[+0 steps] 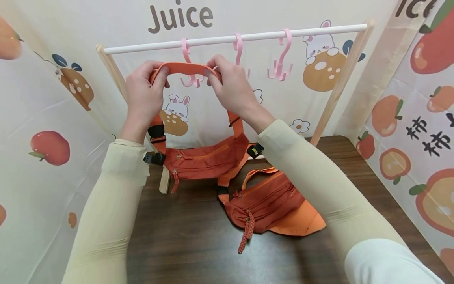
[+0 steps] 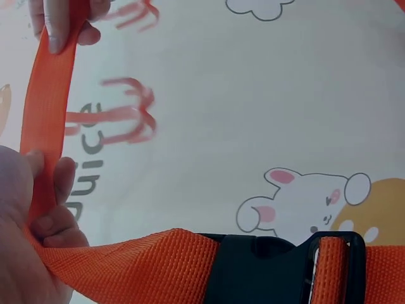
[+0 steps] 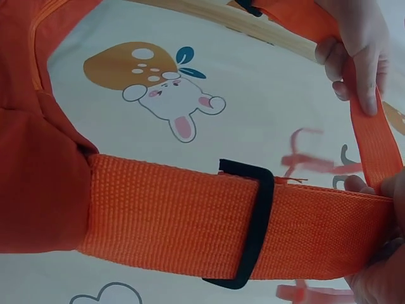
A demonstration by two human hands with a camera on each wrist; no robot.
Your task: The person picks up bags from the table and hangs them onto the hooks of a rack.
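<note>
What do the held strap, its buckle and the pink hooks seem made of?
Strap: matte synthetic webbing, probably; coarse weave shows. Buckle: likely hard black plastic, smooth, with moulded-looking rounded edges. Pink hooks: probably plastic; smooth, evenly coloured.

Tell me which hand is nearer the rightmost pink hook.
Right. The right hand grips the orange strap, left of the pink hook; the left hand grips the strap farther left.

pale cream sleeves (image 1: pixel 106 213) with thick, bunched cuffs (image 1: pixel 125 159) and faint crosswise creases (image 1: pixel 344 213) fit closely; a white garment (image 1: pixel 386 262) overlaps the right sleeve; both hands (image 1: pixel 144 90) are bare.
</note>
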